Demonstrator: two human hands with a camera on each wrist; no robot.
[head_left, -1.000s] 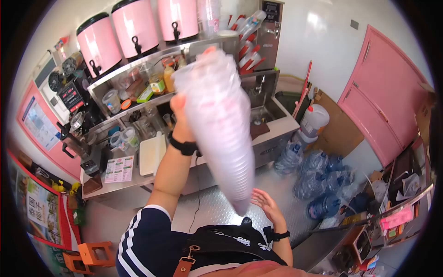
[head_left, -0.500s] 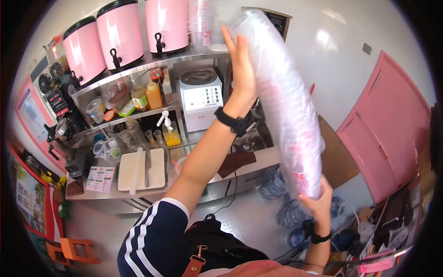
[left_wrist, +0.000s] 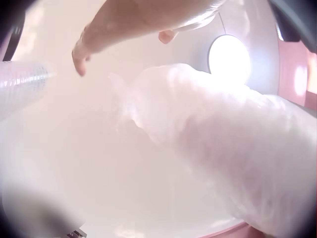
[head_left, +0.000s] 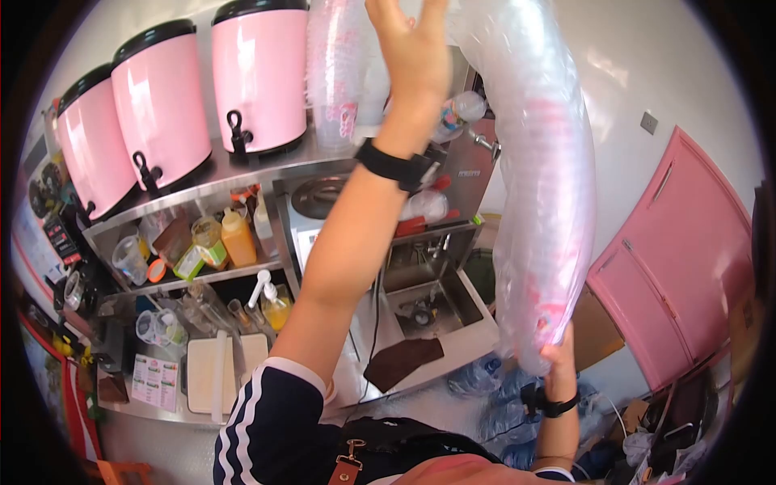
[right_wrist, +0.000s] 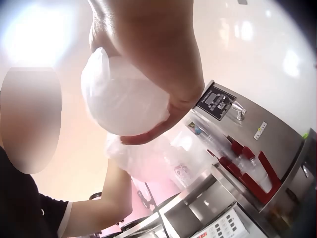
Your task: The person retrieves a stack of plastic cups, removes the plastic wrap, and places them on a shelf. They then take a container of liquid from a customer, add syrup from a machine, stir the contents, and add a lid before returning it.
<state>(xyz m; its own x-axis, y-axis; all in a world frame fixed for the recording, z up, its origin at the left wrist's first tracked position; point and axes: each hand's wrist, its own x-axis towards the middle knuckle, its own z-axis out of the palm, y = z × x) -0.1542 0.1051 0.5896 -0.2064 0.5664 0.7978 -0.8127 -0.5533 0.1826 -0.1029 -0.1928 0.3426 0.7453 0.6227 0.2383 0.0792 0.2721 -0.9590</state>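
A long stack of cups in clear plastic wrap (head_left: pixel 550 178) stands nearly upright in the head view, its top beyond the frame. Low on it, my right hand (head_left: pixel 559 356) grips the bottom end; the right wrist view shows fingers curled round the rounded end (right_wrist: pixel 124 101). My left hand (head_left: pixel 414 61) is raised left of the stack's upper part, fingers spread and cut off by the frame edge. In the left wrist view the left hand (left_wrist: pixel 133 25) is apart from the loose wrap end (left_wrist: pixel 131 106) and holds nothing.
Three pink dispensers (head_left: pixel 259 77) and another cup stack (head_left: pixel 333 81) stand on the upper shelf. Below are bottles (head_left: pixel 238 238), a white board (head_left: pixel 212 376) and a sink (head_left: pixel 420 311). Water jugs (head_left: pixel 477 378) lie on the floor, near a pink door (head_left: pixel 671 259).
The wrapped stack has moved right and swung more upright. My right hand has taken hold of its lower end. My left hand has risen and come away from its side.
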